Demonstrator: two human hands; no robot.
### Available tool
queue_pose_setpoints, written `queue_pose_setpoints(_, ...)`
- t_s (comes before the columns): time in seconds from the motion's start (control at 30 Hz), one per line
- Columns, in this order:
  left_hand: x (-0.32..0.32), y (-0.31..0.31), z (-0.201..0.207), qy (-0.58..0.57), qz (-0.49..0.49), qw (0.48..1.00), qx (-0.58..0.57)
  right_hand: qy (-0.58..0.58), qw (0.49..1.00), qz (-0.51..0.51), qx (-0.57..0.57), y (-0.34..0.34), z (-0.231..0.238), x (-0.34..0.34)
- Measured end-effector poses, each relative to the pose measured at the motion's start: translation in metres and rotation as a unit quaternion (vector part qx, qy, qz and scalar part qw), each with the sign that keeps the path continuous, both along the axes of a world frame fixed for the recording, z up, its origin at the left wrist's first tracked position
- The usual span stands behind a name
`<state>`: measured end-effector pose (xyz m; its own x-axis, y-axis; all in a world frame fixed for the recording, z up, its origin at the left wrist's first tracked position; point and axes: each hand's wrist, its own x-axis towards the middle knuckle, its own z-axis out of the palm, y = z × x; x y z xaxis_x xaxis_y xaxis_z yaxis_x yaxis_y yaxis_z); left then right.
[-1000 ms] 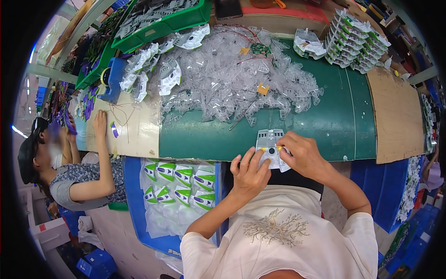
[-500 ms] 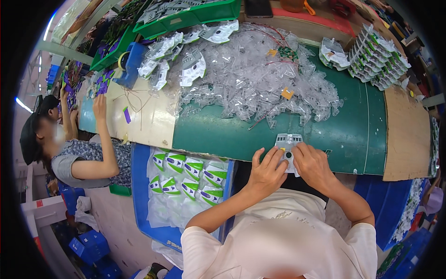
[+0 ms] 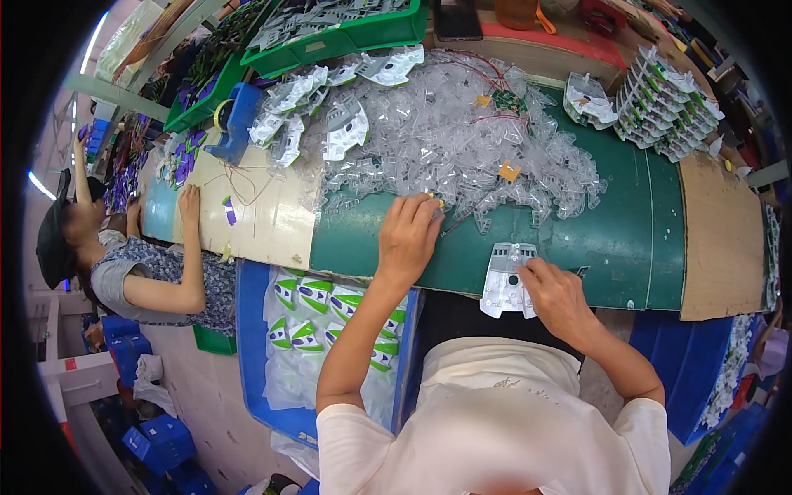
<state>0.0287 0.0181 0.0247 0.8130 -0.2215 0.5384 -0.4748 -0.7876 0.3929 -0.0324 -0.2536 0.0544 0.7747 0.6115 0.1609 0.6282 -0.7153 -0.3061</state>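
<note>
My right hand [image 3: 554, 293] grips the right edge of a white and grey plastic shell [image 3: 505, 285] with a dark round hole. The shell lies at the front edge of the green table, its near end past the edge. My left hand [image 3: 409, 239] is at the near edge of a heap of clear plastic parts [image 3: 412, 157]. Its fingers are bent and drawn together; what they hold, if anything, is too small to make out. A bit of yellow shows at a fingertip.
More white shells [image 3: 345, 128] lie left of the heap, and stacked shells [image 3: 660, 103] stand far right. Behind are a green crate [image 3: 346, 40] and a blue tape dispenser [image 3: 239, 124]. A blue bin [image 3: 252, 363] holds green-white pieces. A co-worker [image 3: 148, 272] sits left.
My left hand has left the shell and moved left and away to the heap's edge. My right hand stays on the shell, now slightly tilted. The co-worker's arms have shifted.
</note>
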Motion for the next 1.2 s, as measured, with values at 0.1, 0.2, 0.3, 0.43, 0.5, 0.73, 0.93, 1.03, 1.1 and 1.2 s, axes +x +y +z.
queue_pose_setpoints(0.1,-0.006,-0.003,-0.001,-0.035,0.032,0.998,-0.049,-0.003,1.0,0.0,-0.002,0.0,0.0,-0.001)
queue_pose_setpoints(0.2,-0.037,-0.001,0.001,0.011,0.08,0.985,-0.15,-0.011,1.0,-0.006,0.014,-0.001,-0.005,-0.001)
queue_pose_setpoints(0.3,-0.067,-0.001,-0.006,0.057,0.096,0.978,-0.173,-0.008,0.999,-0.01,0.032,-0.001,-0.01,-0.001)
queue_pose_setpoints(0.43,-0.077,-0.004,-0.007,0.062,0.059,0.993,-0.08,0.001,0.999,-0.001,0.038,0.0,-0.006,0.004)
queue_pose_setpoints(0.5,-0.076,-0.001,-0.007,0.086,0.041,0.993,-0.074,0.011,0.999,-0.003,0.032,0.0,-0.003,0.004)
queue_pose_setpoints(0.73,-0.075,-0.003,0.001,0.118,-0.021,0.993,-0.011,0.033,0.999,0.007,0.022,-0.007,0.001,0.007)
queue_pose_setpoints(0.93,-0.067,-0.056,-0.001,0.087,-0.18,0.977,-0.073,0.033,0.998,0.043,0.01,-0.008,0.0,0.014)
queue_pose_setpoints(1.03,-0.056,-0.063,0.001,0.055,-0.209,0.976,-0.025,0.012,0.999,0.041,0.011,-0.011,-0.001,0.014)
queue_pose_setpoints(1.1,-0.054,-0.065,-0.001,0.066,-0.209,0.976,-0.006,-0.013,0.997,0.052,0.063,-0.011,-0.009,0.016)
queue_pose_setpoints(1.2,-0.053,-0.071,-0.003,0.078,-0.198,0.977,0.029,0.012,0.992,0.008,0.121,-0.014,-0.017,0.016)
